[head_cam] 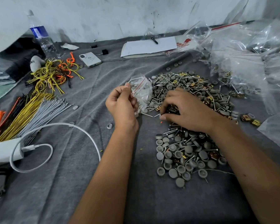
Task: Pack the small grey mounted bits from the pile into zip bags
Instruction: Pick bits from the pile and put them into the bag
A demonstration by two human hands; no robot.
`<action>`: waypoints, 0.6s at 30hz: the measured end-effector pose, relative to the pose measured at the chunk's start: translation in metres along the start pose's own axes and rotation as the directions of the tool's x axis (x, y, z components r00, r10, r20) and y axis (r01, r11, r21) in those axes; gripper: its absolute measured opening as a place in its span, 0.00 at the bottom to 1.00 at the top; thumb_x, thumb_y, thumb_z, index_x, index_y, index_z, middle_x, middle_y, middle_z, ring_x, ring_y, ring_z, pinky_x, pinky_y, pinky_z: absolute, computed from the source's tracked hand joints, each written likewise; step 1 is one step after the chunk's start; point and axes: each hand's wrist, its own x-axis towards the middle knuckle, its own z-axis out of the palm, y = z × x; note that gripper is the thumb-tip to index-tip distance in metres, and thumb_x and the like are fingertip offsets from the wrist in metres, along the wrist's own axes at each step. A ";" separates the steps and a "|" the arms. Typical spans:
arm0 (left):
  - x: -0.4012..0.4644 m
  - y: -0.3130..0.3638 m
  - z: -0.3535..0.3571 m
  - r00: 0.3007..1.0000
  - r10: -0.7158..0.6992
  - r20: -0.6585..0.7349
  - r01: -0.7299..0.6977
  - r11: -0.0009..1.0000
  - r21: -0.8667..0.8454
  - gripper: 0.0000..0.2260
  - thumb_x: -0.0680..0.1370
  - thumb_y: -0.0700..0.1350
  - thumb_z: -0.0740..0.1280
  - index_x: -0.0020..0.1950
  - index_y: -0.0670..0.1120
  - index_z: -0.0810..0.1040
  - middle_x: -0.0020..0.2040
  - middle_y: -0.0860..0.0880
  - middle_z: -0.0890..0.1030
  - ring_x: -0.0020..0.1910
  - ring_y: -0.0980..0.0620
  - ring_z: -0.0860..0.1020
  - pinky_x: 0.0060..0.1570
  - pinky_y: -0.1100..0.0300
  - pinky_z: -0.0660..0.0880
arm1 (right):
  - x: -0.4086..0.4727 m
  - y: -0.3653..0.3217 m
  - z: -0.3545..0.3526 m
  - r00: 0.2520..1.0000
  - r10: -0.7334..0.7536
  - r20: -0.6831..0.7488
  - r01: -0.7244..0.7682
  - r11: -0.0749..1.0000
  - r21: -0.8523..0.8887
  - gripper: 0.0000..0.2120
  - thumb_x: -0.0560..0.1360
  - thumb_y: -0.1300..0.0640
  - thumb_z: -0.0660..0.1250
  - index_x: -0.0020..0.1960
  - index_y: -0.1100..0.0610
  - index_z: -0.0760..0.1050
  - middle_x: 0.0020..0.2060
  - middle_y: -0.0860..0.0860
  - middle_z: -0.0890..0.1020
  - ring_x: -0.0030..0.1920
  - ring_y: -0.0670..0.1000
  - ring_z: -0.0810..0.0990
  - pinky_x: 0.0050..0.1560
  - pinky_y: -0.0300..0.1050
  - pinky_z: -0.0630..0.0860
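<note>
Leftmost, bundled wires (pixel 32 109), a white cable (pixel 58 126) and a phone (pixel 90 59) lie on the grey cloth (pixel 71 183), well apart from the work. Centrally, the left hand (pixel 122 105) pinches the red-striped mouth of a zip bag (pixel 141 92) beside the pile (pixel 192 97). Rightward, the right hand (pixel 186 109) rests on the pile with fingers curled round several bits, filled bags (pixel 249 65) beyond.

Grey cloth (pixel 87 183), (scuffed) white wall (pixel 120 16).
</note>
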 end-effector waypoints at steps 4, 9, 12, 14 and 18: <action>0.000 0.000 0.000 1.000 -0.012 -0.002 0.012 1.000 -0.012 0.17 0.83 0.34 0.66 0.35 0.45 0.70 0.26 0.54 0.69 0.21 0.59 0.64 0.20 0.68 0.58 | 0.002 -0.001 0.000 0.978 0.027 -0.206 -0.005 0.994 0.110 0.07 0.78 0.52 0.73 0.52 0.55 0.81 0.49 0.46 0.77 0.56 0.46 0.74 0.58 0.43 0.70; -0.004 -0.002 0.001 0.995 0.082 0.055 -0.088 0.989 0.122 0.17 0.82 0.35 0.67 0.35 0.46 0.73 0.25 0.54 0.69 0.22 0.58 0.64 0.23 0.67 0.60 | 0.002 -0.005 -0.005 0.895 0.072 -0.439 0.011 0.983 0.184 0.06 0.79 0.61 0.71 0.55 0.62 0.80 0.49 0.52 0.83 0.49 0.49 0.81 0.53 0.37 0.77; -0.008 -0.008 0.002 0.959 0.217 0.182 -0.266 0.908 0.322 0.13 0.81 0.37 0.70 0.38 0.46 0.75 0.28 0.51 0.72 0.27 0.53 0.67 0.29 0.60 0.65 | 0.001 -0.009 -0.004 0.848 0.039 -0.529 0.036 0.991 0.131 0.08 0.79 0.62 0.72 0.56 0.64 0.80 0.49 0.54 0.84 0.49 0.49 0.81 0.53 0.33 0.76; -0.013 -0.011 0.004 0.916 0.274 0.295 -0.385 0.809 0.444 0.10 0.79 0.40 0.71 0.39 0.47 0.77 0.31 0.50 0.75 0.31 0.51 0.71 0.33 0.56 0.68 | 0.002 -0.011 -0.004 0.841 -0.016 -0.541 0.065 0.995 0.072 0.08 0.78 0.62 0.73 0.56 0.65 0.81 0.50 0.55 0.84 0.49 0.49 0.81 0.53 0.36 0.76; -0.019 -0.014 0.008 0.866 0.289 0.408 -0.482 0.700 0.527 0.09 0.77 0.42 0.71 0.38 0.51 0.76 0.29 0.58 0.73 0.29 0.58 0.71 0.32 0.61 0.69 | 0.001 -0.012 -0.001 0.884 -0.074 -0.461 0.089 0.996 0.010 0.10 0.74 0.62 0.77 0.55 0.62 0.83 0.49 0.53 0.85 0.47 0.50 0.81 0.52 0.45 0.78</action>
